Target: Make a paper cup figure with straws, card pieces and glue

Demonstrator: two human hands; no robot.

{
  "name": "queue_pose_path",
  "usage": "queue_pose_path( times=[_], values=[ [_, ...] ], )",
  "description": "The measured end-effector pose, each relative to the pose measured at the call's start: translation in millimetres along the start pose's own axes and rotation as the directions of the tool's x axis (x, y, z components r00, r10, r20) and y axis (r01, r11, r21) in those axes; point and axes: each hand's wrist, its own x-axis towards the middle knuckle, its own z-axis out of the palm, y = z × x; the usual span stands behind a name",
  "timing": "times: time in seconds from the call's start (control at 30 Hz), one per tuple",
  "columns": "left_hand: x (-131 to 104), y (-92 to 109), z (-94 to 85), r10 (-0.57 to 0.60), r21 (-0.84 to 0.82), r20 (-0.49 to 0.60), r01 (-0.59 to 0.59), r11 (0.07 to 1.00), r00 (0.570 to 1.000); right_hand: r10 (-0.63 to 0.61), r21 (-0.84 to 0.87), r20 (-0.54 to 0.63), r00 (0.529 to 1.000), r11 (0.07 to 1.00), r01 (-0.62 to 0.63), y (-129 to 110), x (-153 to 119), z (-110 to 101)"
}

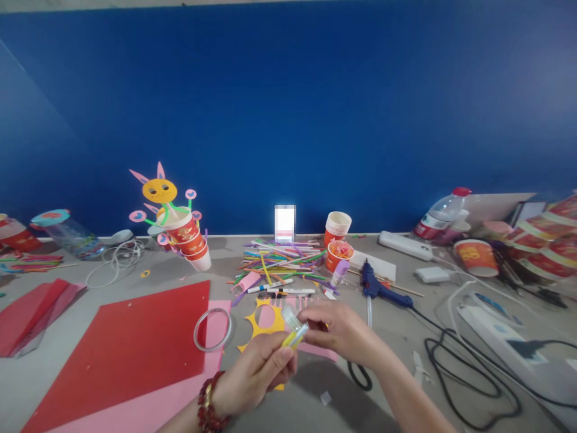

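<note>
My left hand [261, 365], with a red bead bracelet at the wrist, is closed on a small yellow piece [293, 339] that has a pale strip along its edge. My right hand [336, 328] is closed beside it, fingertips bent at the pale end; what they pinch is hidden. A clear, rounded plastic item [291, 316] shows just beyond the fingers, against the right hand. Under and behind both hands lie a cut yellow sheet [258, 325] with a scalloped edge and pink scraps [318, 350].
Red sheets [135, 343] and a clear ring [196, 331] lie left. Behind them stands a paper-cup figure [184, 237]. Pipe cleaners [283, 261], markers [288, 291] and stacked cups [337, 225] are ahead. A blue glue gun [383, 290] and its black cable lie right.
</note>
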Motion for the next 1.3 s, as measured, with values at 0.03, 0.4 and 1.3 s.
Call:
queue_pose_path(
  times=[0.03, 0.4, 1.3],
  values=[
    [-1.1, 0.1, 0.4, 0.000, 0.018, 0.015, -0.001, 1.000, 1.000, -0.007, 0.006, 0.004, 1.000, 1.000, 0.007, 2.2, -0.4, 1.2],
    [1.6, 1.3, 1.1, -0.099, -0.304, 0.044, 0.108, 0.947, 0.994, 0.086, 0.341, 0.085, 0.993, 0.934, -0.110, 4.8, -4.8, 8.1],
    [7.1, -4.1, -3.2, -0.233, -0.232, 0.260, 0.295, 0.927, 0.937, -0.042, 0.207, 0.036, 0.998, 0.978, 0.034, -1.6, 12.3, -1.5]
  ],
)
